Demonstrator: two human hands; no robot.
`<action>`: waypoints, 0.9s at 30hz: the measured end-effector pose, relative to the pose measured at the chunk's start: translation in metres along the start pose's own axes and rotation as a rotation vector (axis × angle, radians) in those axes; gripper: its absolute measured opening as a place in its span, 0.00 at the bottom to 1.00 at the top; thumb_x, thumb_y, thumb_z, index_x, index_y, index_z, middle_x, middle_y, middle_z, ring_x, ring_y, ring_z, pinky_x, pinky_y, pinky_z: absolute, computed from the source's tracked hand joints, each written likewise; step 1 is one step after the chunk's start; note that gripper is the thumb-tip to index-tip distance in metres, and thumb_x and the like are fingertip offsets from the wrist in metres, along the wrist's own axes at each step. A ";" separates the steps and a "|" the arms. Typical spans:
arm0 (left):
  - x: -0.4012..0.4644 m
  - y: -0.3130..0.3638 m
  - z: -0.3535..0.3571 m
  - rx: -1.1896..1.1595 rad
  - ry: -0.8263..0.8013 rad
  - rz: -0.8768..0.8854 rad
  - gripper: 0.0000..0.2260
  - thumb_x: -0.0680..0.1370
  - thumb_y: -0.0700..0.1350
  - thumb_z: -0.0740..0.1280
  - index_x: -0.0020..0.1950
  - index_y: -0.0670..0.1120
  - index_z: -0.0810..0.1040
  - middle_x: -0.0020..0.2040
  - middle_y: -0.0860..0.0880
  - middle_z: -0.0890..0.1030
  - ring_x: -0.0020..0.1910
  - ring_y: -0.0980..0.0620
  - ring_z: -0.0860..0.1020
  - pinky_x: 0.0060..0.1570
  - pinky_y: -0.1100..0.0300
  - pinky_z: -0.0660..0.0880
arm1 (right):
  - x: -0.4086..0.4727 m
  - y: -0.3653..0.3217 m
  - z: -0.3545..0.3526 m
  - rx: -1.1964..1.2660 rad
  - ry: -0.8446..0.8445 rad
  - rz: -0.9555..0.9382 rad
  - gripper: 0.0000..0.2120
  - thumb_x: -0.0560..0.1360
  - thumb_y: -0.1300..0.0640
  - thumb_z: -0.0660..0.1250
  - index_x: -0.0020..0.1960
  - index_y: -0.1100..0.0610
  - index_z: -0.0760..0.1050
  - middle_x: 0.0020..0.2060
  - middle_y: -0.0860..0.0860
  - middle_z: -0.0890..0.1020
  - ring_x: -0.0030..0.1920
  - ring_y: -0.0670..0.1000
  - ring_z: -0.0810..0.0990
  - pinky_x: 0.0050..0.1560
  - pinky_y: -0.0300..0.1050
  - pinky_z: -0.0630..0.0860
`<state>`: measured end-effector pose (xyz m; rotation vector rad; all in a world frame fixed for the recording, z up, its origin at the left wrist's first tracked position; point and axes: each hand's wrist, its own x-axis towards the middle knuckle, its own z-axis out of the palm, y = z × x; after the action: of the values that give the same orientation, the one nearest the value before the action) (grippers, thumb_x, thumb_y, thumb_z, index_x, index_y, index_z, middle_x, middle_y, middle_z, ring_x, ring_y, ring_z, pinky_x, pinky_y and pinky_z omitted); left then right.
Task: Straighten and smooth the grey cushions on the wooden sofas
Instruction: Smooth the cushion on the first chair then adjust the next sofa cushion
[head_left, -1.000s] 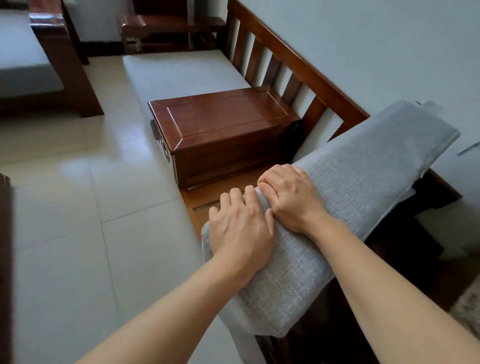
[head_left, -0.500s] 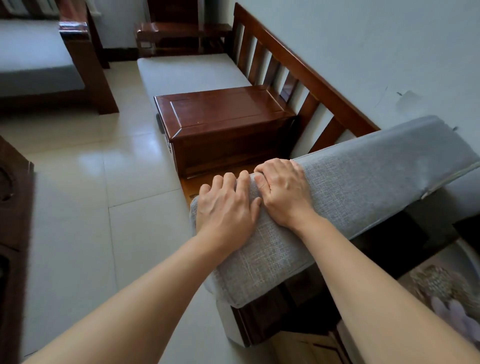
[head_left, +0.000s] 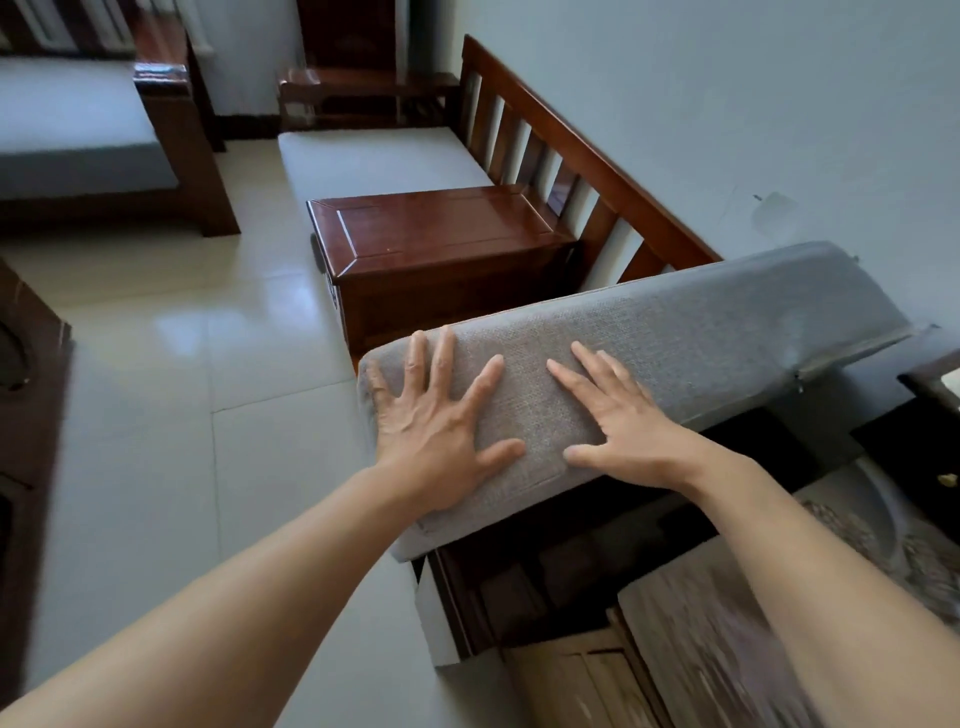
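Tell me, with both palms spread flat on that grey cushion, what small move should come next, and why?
Probably sweep the left hand and right hand apart along the grey cushion. Both lie flat with fingers spread near its left end, so the long stretch toward the wall is not yet smoothed.

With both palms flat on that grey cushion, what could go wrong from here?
1. The grey cushion sits tilted, its near corner overhanging the floor; pressure from the left hand might tip or slide it off.
2. Its far end rests against the wall beside the slatted backrest; the right hand pushing that way could wedge it crooked.
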<state>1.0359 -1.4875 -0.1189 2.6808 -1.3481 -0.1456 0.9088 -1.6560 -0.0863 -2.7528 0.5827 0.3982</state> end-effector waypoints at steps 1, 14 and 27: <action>-0.003 0.005 0.001 0.010 -0.016 -0.003 0.39 0.70 0.74 0.52 0.75 0.64 0.38 0.76 0.47 0.32 0.73 0.42 0.30 0.64 0.32 0.32 | -0.003 0.005 -0.001 -0.081 -0.027 -0.018 0.50 0.70 0.45 0.70 0.75 0.39 0.36 0.74 0.43 0.31 0.73 0.46 0.30 0.74 0.52 0.37; -0.044 0.050 0.026 0.169 -0.021 0.043 0.45 0.72 0.57 0.67 0.76 0.57 0.35 0.75 0.52 0.33 0.73 0.44 0.35 0.68 0.32 0.39 | -0.025 0.014 0.053 -0.278 0.159 -0.061 0.52 0.74 0.45 0.66 0.68 0.43 0.20 0.71 0.51 0.25 0.71 0.57 0.24 0.71 0.60 0.30; -0.055 0.058 0.042 0.227 0.031 0.101 0.41 0.74 0.53 0.66 0.75 0.58 0.39 0.73 0.49 0.34 0.71 0.42 0.39 0.67 0.33 0.40 | -0.035 0.016 0.077 -0.390 0.303 -0.027 0.54 0.67 0.54 0.73 0.73 0.48 0.31 0.73 0.57 0.36 0.73 0.62 0.40 0.72 0.61 0.47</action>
<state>0.9509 -1.4806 -0.1491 2.7726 -1.5736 0.0633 0.8551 -1.6318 -0.1493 -3.2238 0.5905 0.0915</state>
